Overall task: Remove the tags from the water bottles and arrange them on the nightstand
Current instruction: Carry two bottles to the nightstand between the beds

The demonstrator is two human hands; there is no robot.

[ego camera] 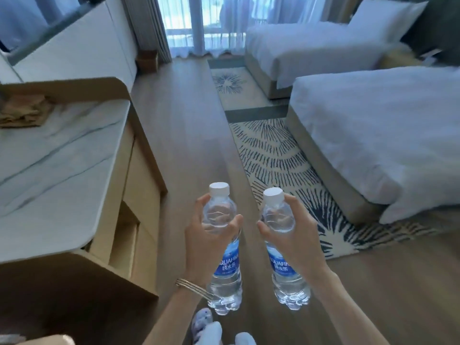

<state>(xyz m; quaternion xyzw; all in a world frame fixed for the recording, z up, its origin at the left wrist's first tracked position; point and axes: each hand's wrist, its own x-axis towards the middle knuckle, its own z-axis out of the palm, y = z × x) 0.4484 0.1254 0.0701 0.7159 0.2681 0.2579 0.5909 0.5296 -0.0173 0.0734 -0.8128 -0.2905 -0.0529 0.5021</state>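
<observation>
I hold two clear water bottles with white caps and blue labels upright in front of me, above the wooden floor. My left hand (207, 241) grips the left bottle (225, 277) round its upper body. My right hand (296, 241) grips the right bottle (286, 275) the same way. No tag shows on either bottle neck. A wooden nightstand (398, 58) stands far back right between the two beds, partly hidden by the near bed.
A marble-topped desk (57, 170) with wooden drawers runs along the left, with a brown cloth (22, 113) on it. Two white beds (373, 135) fill the right side. A patterned rug (271, 155) lies beside them. A wooden floor aisle (189, 135) leads to the curtained window.
</observation>
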